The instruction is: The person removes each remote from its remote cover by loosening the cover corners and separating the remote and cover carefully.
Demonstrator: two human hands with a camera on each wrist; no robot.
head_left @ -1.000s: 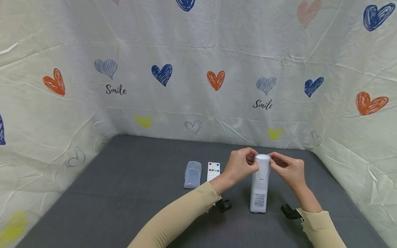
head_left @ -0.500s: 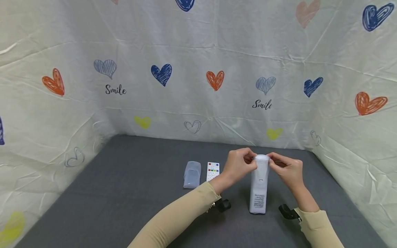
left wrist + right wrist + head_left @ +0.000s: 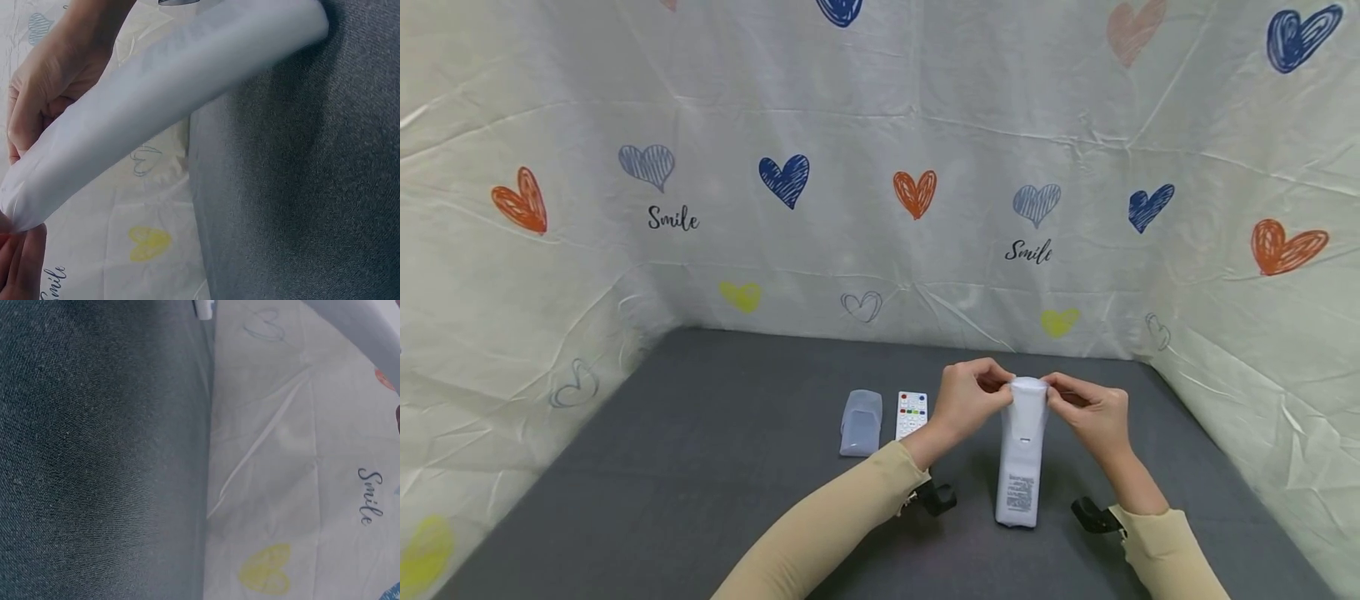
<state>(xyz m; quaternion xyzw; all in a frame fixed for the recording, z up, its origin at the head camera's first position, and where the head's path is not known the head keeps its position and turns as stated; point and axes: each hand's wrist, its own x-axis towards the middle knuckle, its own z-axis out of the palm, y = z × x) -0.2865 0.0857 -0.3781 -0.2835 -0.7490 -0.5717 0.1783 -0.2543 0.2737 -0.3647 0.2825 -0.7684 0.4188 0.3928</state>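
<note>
The person is wearing long beige sleeves [image 3: 842, 517], with a small black clip-like mount [image 3: 936, 497] showing at each wrist.

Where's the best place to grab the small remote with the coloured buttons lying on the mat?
Pinch the small remote across its long side edges, coming straight down from above. It lies flat, buttons up, with a narrow gap to the clear sleeve on one side and the left hand near the other.
</note>
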